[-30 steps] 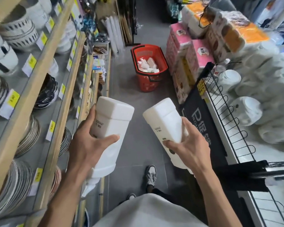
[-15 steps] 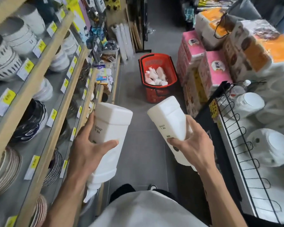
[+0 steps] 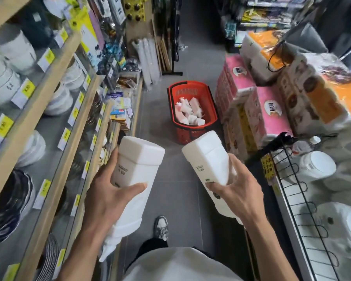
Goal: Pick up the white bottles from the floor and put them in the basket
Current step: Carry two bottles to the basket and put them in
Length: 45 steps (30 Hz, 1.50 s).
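Left hand [image 3: 107, 197]: fingers and thumb curl round the middle of the left bottle [image 3: 139, 167]. The thumb lies across the near face; the fingers wrap the left side. The bottle is held bottom-up, flat base toward the far end, cap end low beside the wrist.

Right hand [image 3: 238, 196]: fingers and thumb curl round the right bottle [image 3: 208, 159] at mid-body. The thumb presses the near face just below a small printed label. This bottle is also base-up and tilts to the left, so the two bases lean toward each other without touching.

Both bottles are in the air above the grey floor [image 3: 176, 185], near the person, well apart from the basket [image 3: 187, 91].

The basket is red and stands on the floor at the far centre of the aisle. It touches, or stands just beside, the pink packs [image 3: 272, 112] on its right. White bottles [image 3: 188, 113] lie heaped inside it.

Left side: wooden shelves [image 3: 55, 110] carry bowls [image 3: 2, 82] and plates, with yellow price tags [image 3: 27, 89] along the edges.

Right side, near: a black wire rack [image 3: 304, 201] holds white ware.

One shoe [image 3: 161, 228] is planted on the floor between the forearms.
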### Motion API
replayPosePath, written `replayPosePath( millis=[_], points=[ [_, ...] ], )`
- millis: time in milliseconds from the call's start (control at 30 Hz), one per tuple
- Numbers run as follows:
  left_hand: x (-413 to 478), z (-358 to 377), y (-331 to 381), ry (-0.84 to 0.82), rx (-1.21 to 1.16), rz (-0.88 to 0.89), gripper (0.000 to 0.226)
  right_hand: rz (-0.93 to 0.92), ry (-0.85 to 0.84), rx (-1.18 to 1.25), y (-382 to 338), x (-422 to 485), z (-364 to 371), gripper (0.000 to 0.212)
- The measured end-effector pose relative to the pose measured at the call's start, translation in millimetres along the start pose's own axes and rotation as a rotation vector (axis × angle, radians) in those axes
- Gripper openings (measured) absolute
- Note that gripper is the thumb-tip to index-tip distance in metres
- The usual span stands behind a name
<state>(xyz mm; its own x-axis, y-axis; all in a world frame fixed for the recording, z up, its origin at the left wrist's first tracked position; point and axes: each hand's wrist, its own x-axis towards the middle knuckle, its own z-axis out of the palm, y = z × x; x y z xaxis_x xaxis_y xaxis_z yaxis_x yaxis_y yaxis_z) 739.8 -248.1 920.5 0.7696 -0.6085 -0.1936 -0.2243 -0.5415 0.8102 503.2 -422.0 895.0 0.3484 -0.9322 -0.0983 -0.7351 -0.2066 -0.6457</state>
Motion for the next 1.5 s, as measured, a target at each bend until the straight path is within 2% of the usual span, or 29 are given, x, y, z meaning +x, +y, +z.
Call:
replayPosePath(
  millis=[167, 333, 600, 867, 1167, 1500],
  points=[
    [63.7, -5.8, 5.0, -0.04, 0.001, 0.011, 0.112, 0.038, 0.016, 0.0, -23.3, 42.8, 9.3, 0.086],
    [115.4, -4.7, 11.8, -0.055, -0.015, 0.028, 0.103, 0.045, -0.003, 0.0, -34.2, 84.1, 19.7, 0.086],
    [208.5, 22.8, 37.8, -0.082, 0.003, -0.015, 0.11, 0.095, -0.036, -0.005, -33.4, 175.1, 34.8, 0.083],
    [305.0, 67.9, 95.0, -0.075, 0.033, -0.056, 0.106, 0.092, -0.079, 0.028, -27.2, 298.7, 37.2, 0.089],
    [406.9, 112.3, 156.1, -0.058, 0.071, -0.045, 0.103, 0.078, -0.076, 0.033, -25.2, 432.5, 28.4, 0.083],
    [550.0, 154.5, 181.3, -0.205, 0.062, -0.072, 0.106, 0.155, -0.034, 0.038, -38.5, 556.2, 42.8, 0.086]
  ],
)
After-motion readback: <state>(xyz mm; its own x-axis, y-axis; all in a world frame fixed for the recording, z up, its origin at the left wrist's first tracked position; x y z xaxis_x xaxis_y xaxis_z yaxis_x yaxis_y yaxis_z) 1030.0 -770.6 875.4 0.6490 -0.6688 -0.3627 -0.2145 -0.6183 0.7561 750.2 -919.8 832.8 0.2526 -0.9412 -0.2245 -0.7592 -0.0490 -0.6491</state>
